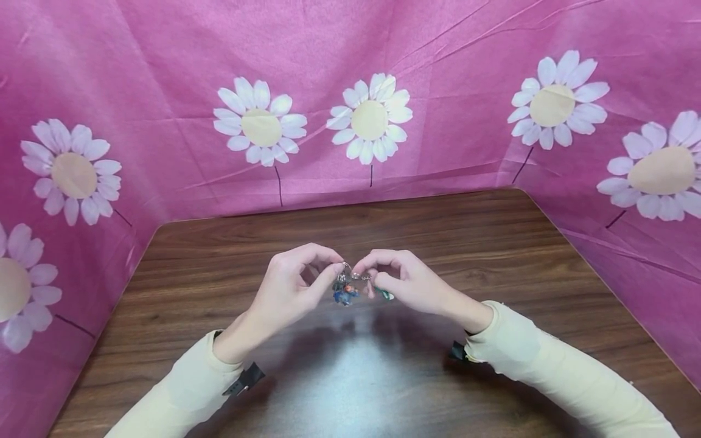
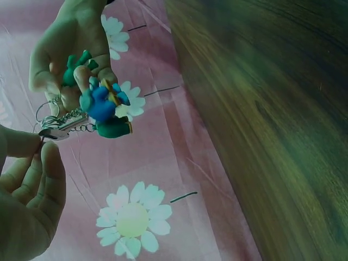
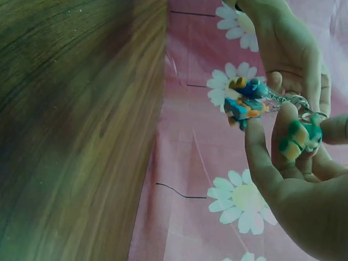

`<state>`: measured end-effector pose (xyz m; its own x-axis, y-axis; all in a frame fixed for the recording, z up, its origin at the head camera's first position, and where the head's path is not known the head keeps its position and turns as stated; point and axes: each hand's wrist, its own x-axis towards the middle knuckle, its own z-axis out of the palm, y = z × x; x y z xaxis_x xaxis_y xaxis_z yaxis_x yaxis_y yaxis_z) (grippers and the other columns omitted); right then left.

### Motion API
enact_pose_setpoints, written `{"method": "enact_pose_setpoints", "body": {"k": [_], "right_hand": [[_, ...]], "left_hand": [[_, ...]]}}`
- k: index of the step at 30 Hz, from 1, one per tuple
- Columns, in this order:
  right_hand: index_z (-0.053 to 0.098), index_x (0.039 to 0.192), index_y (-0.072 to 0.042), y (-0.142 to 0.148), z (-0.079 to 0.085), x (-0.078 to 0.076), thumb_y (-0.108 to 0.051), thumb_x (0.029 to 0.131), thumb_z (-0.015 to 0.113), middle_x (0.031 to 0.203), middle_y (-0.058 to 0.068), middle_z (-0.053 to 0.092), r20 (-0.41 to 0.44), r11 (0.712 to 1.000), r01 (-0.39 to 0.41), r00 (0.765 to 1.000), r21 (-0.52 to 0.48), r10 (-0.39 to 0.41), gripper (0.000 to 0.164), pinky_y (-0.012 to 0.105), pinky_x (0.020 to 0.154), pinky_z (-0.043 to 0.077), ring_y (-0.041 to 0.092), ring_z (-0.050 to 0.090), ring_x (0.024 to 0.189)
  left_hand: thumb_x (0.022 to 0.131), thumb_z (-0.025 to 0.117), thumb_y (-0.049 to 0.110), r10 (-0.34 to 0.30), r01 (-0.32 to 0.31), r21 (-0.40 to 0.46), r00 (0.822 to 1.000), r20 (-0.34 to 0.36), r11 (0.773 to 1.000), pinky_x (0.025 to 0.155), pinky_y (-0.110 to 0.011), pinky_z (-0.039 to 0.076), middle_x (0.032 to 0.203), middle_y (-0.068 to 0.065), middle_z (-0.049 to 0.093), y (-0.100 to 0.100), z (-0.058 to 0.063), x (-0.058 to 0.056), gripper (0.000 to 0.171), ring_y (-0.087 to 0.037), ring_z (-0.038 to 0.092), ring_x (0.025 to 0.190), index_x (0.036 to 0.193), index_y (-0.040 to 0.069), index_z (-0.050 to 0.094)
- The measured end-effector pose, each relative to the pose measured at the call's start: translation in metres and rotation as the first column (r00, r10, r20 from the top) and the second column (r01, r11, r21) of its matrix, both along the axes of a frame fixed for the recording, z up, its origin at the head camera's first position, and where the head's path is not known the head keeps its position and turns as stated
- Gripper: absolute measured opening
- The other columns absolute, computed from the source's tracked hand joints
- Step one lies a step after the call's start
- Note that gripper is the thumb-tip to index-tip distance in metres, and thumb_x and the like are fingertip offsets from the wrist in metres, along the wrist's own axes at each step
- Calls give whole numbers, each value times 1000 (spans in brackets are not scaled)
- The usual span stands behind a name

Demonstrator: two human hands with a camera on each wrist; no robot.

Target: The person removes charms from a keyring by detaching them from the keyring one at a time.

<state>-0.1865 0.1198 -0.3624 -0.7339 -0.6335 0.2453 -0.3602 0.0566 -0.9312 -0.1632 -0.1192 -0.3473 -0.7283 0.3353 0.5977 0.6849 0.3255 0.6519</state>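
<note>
Close over the table, my left hand [image 1: 292, 286] pinches a metal key ring [image 2: 39, 117] between thumb and forefinger. A silver key [image 2: 68, 126] and small chains hang beside those fingertips. Colourful figure charms, blue, orange and green, dangle below; a blue one [image 2: 100, 104] shows clearly in the left wrist view. Facing it, my right hand [image 1: 413, 283] holds a keychain with a green figure charm [image 3: 296, 138], its fingertips at the ring's other side. A short chain [image 1: 363, 278] runs between the two hands. Fingers partly hide where the charm joins the ring.
The brown wood-grain table [image 1: 208, 261] spreads under both hands, with a bright reflection near its front. A pink cloth [image 1: 181, 79] printed with white daisies hangs round the back and sides. Dark straps [image 1: 244, 378] show at both wrists by the pale sleeves [image 1: 188, 377].
</note>
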Motion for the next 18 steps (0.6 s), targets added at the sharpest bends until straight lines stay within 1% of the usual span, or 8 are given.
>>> {"method": "enact_pose_setpoints", "body": {"k": [2,4,7,9,11,14,16,18], "right_hand": [[71,109,0,0,1,-1,4,96,47,89,16,64,6,1000,10,1000,13,-10,28,30,61,55,27,67,74],[74,108,-2,-1,1,-2,4,95,51,91,15,65,-26,999,29,999,29,-28,27,32,63,56,26,68,74],[77,107,-7,-1,1,-3,0,96,61,88,7,67,-113,997,48,993,53,-42,21,29,59,53,20,64,71],[79,107,-11,-1,2,-2,-6,95,68,83,-1,67,-181,996,57,983,73,-43,16,27,56,49,14,59,69],[79,106,-15,-2,2,-2,-10,95,72,81,-6,66,-222,995,61,974,81,-41,14,26,55,46,12,56,68],[79,103,-16,-2,2,-3,-11,96,71,78,-6,62,-231,995,63,972,72,-45,12,27,53,44,12,53,65],[78,102,-15,-3,2,-4,-9,98,68,78,-3,61,-199,996,59,979,63,-46,12,27,53,45,13,53,64],[76,101,-12,-3,2,-5,-9,100,66,76,-1,60,-149,996,56,988,70,-46,11,27,51,44,15,52,61]], "left_hand": [[93,73,7,2,-3,-13,1000,-12,1000,52,-26,53,84,9,72,0,-1,0,8,-6,62,65,97,14,74],[93,73,8,7,-7,-23,1000,-19,1000,51,-25,52,83,10,71,0,-1,0,8,-4,61,64,97,14,73],[93,73,8,18,-19,-30,999,-28,999,51,-24,52,82,10,71,1,-1,1,7,-4,60,62,96,14,73],[93,73,8,25,-26,-32,999,-25,999,50,-25,52,82,11,71,1,-1,1,6,-4,60,61,96,14,73],[93,72,8,26,-27,-31,1000,-11,999,50,-26,52,83,10,71,1,-1,1,6,-4,59,59,96,13,73],[93,72,8,23,-22,-36,1000,20,999,51,-27,53,84,9,72,1,-1,2,6,-5,60,60,95,13,73],[94,72,8,21,-19,-47,999,32,999,51,-26,53,84,9,72,1,-1,2,6,-5,61,60,96,13,72],[94,72,9,18,-16,-63,1000,25,998,52,-26,53,84,10,72,1,-3,2,6,-4,61,63,96,13,73]]}}
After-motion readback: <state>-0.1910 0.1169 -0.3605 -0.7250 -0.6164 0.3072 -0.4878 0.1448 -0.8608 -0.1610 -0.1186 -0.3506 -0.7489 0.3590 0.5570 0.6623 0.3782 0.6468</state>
